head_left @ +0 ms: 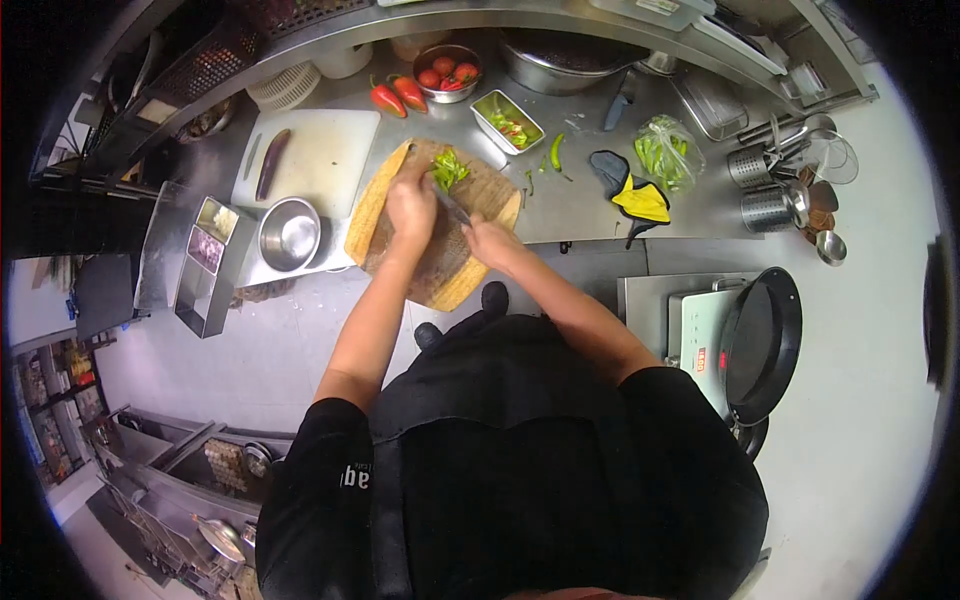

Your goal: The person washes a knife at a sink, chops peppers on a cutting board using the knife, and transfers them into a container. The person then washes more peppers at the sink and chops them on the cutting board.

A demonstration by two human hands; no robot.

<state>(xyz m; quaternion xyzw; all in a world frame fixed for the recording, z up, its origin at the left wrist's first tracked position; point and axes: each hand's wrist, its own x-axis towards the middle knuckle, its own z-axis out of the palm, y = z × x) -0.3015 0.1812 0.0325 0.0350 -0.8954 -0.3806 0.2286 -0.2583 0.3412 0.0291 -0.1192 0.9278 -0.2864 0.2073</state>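
Note:
My right hand (491,244) is closed around the handle of a knife (451,206), whose blade slants up and left over the wooden cutting board (475,185). Next to the blade tip lies a small heap of chopped green chillies (450,170). My left hand (411,208) is on the board at the left of this heap, its fingers curled in; what is in them, if anything, is hidden. Behind the board stands a rectangular metal tin (508,122) with cut green and red pieces. A whole green chilli (556,152) lies to its right.
A white board (335,150) with a purple eggplant (272,163) and a steel bowl (290,235) are at the left. Tomatoes (445,73) and red peppers (397,95) sit behind. Rightward are a yellow-black cloth (640,200), bagged green chillies (664,155) and a pan (762,345).

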